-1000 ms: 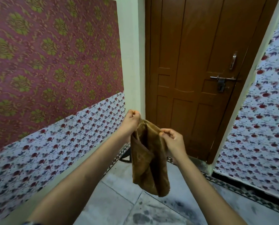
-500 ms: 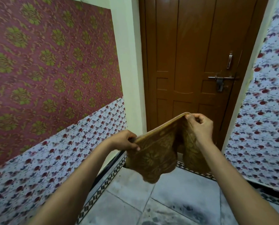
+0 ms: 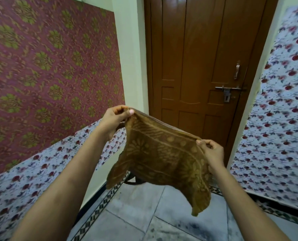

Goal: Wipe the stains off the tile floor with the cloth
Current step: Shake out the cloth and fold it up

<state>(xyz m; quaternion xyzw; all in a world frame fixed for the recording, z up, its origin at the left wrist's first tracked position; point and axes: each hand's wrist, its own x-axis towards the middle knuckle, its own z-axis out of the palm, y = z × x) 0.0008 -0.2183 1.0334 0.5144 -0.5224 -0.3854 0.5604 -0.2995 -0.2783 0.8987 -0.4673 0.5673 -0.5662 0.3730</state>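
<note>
Swapped heights since earlier: left hand [image 3: 116, 117] now up at ten o'clock, right hand [image 3: 211, 151] lower, both pinching cloth [image 3: 162, 159]; stained floor [image 3: 176, 228] below at six.

My cloth [image 3: 162, 159] hangs in front of me and hides the bottom of the door [image 3: 196, 66] and part of the tile floor [image 3: 136, 214] behind it. A dark curved object on the floor peeks out under the cloth's lower edge; I cannot tell what it is. The frame cuts off both my forearms, the door's top and the dark stains [image 3: 184, 226] at the bottom edge. The patterned walls are blurred.
</note>
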